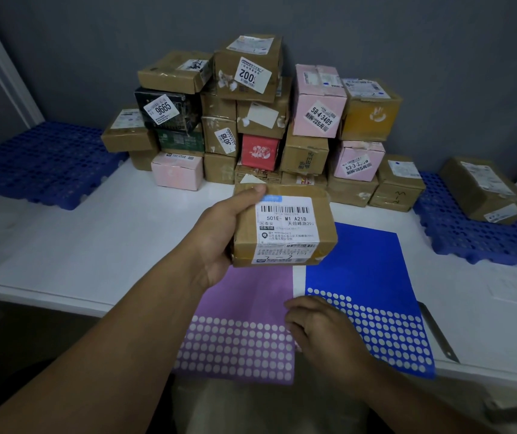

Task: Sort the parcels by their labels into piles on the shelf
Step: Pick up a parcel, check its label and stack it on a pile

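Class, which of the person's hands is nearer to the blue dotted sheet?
Right. The right hand lies over the lower left of the blue dotted sheet; the left hand grips a labelled parcel, raised off its upper left corner.

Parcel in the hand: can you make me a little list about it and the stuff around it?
held parcel: brown box, label reads 501E M1 A21B
left hand: grips the box from its left side
right hand: rests on the blue dotted sheet
purple dotted sheet: beside the blue one
stack: many labelled parcels piled behind
right pallet: blue, carries a lone parcel
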